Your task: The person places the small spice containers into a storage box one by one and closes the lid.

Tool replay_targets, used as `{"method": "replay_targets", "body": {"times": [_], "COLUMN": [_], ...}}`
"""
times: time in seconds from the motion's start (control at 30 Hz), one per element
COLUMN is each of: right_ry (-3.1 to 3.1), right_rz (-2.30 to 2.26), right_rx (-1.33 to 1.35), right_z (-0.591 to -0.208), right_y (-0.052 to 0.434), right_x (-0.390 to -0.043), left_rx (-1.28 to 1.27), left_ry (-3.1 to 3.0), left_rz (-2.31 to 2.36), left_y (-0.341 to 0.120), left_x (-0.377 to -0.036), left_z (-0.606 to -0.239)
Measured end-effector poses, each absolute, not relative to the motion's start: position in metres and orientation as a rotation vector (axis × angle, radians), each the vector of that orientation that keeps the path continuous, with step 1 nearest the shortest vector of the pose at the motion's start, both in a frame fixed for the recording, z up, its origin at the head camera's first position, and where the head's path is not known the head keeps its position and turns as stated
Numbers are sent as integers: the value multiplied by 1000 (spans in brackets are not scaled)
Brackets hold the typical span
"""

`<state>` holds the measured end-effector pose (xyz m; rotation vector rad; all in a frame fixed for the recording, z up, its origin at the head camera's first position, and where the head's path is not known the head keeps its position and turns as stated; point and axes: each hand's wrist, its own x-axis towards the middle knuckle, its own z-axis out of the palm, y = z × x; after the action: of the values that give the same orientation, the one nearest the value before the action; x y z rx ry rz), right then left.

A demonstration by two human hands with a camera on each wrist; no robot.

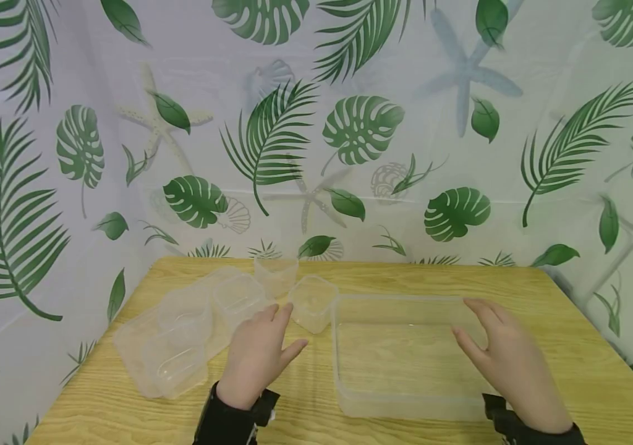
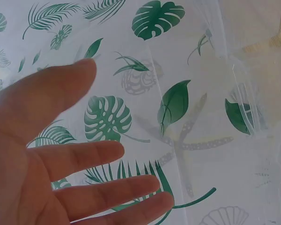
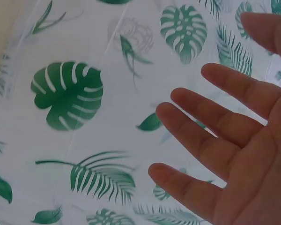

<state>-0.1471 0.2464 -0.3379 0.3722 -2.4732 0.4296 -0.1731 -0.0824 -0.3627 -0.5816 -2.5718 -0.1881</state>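
Both spread wide: left hand [image 1: 258, 352] near small clear containers [image 1: 313, 304], right hand [image 1: 517, 364] by right end of large clear box [image 1: 405, 406].

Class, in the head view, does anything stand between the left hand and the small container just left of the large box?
Nothing visible does: in this view the left hand has a fingertip at the edge of the small container, with no other item between.

1. Lg. clr. rect. box [image 1: 405, 408]: open-topped, upright, approx. 5 o'clock, head view.
2. Flat clr. panel [image 1: 134, 346]: approx. 8 o'clock, sm. clr. tubs [image 1: 184, 315] on it.
3. Clr. cup [image 1: 313, 304]: 6 o'clock, just beside box; 2nd cup [image 1: 277, 278]: approx. 7 o'clock.
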Motion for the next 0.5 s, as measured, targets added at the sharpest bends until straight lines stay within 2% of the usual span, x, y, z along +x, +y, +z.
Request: {"method": "replay_targets", "body": {"times": [0.3, 0.5], "right_ry": [-2720, -2853], "right_rz": [497, 483], "right_rx": [87, -10], "right_z": [-336, -345], "right_y": [285, 310], "right_x": [-147, -154], "left_rx": [-435, -341], "left_ry": [-2631, -2721], "left_rz": [-278, -317], "left_y": [-97, -108], "left_x": [-180, -185], "left_z": [-363, -362]}}
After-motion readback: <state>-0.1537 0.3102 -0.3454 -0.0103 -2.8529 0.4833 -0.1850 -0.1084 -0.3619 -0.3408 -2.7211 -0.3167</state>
